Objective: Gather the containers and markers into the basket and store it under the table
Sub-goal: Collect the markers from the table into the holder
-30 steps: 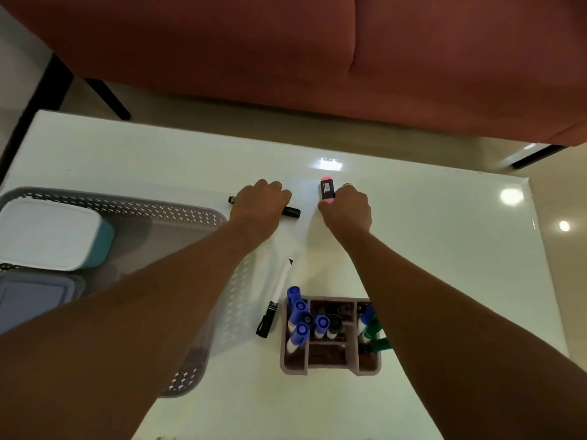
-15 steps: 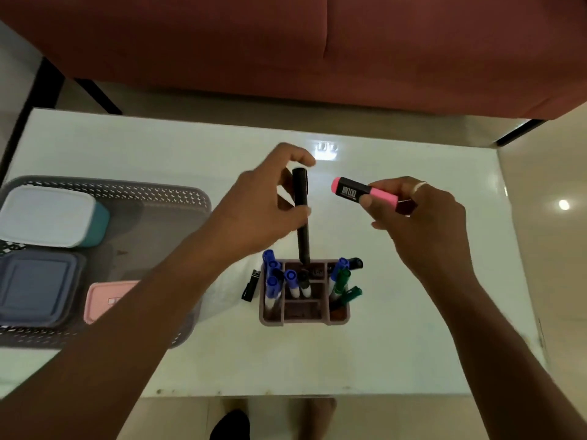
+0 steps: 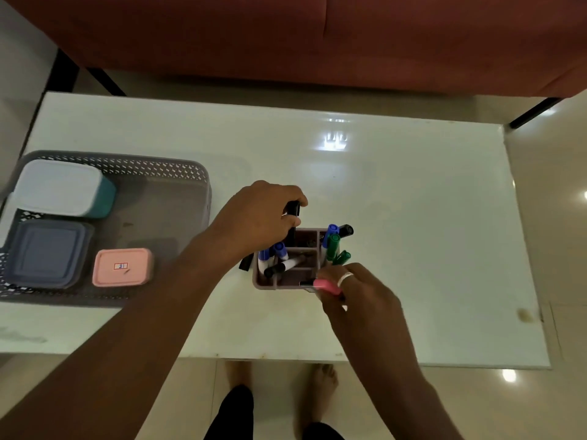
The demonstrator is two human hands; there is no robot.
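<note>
Risk: left hand (image 3: 263, 217) gripping black marker (image 3: 293, 208), right hand (image 3: 359, 293) pinching pink highlighter (image 3: 325, 285); crowded marker caddy (image 3: 276, 285) may tip or jam.

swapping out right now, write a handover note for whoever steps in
Left hand: grips a black marker, upright, lower end in the organizer.
Right hand: pinches a pink highlighter at the organizer's front right corner.
Done: white container, blue container and pink container lie in the basket.
Left: drop both pens in, add the loose marker lying left of the organizer, organizer into basket, basket under the table.
</note>
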